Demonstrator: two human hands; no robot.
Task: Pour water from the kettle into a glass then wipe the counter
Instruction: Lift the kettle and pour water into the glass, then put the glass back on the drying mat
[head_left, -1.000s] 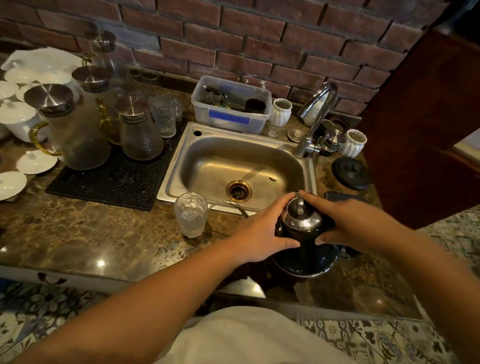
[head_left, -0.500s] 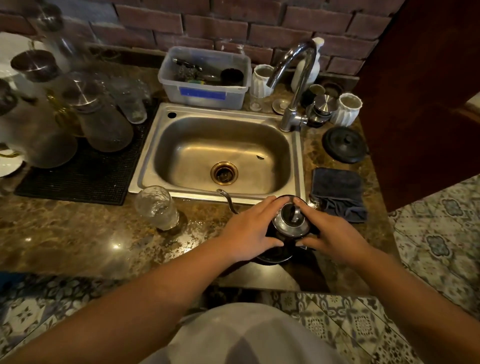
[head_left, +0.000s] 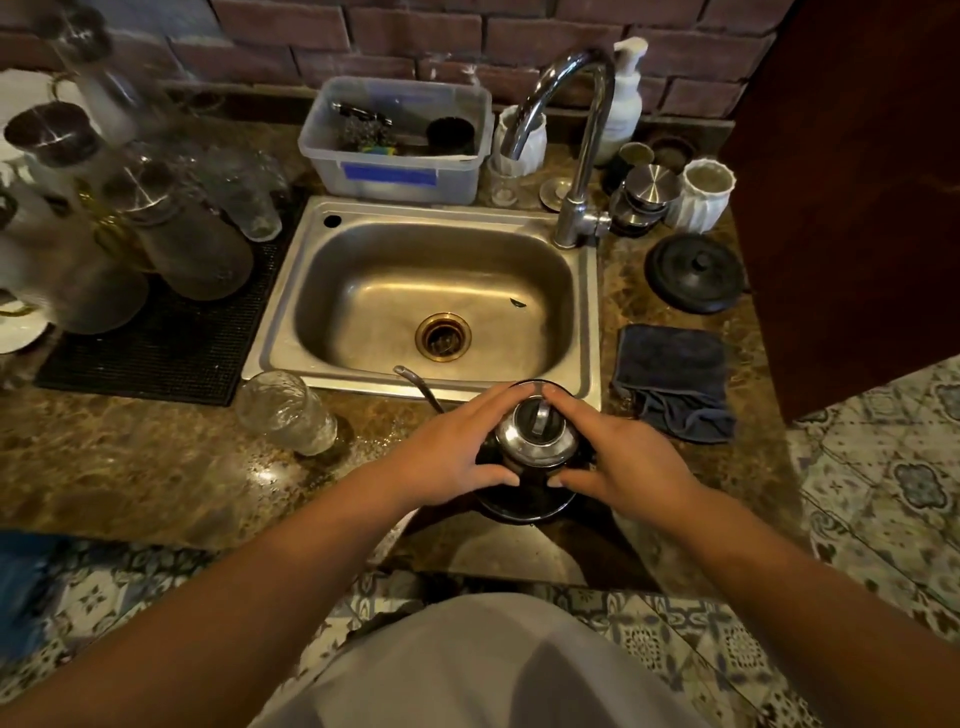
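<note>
A dark gooseneck kettle (head_left: 535, 441) with a shiny steel lid stands on the brown marble counter (head_left: 130, 467), just in front of the sink. My left hand (head_left: 447, 452) cups its left side and my right hand (head_left: 618, 457) cups its right side. The thin spout points up and to the left, over the sink rim. A clear glass (head_left: 285, 413) holding some water stands left of the kettle, apart from my hands. Water drops glisten on the counter between glass and kettle. A dark blue cloth (head_left: 675, 379) lies crumpled to the right of the sink.
The steel sink (head_left: 322, 332) with a tall tap (head_left: 576, 150) fills the middle. Glass carafes (head_left: 192, 244) stand on a black mat (head_left: 156, 353) at left. A plastic tub (head_left: 395, 140), white cups and a black lid (head_left: 693, 273) sit behind and right. A dark cabinet (head_left: 857, 182) borders the right.
The view has tilted further down and closer over the counter. Both hands stay around the kettle, which has hardly moved on the counter.
</note>
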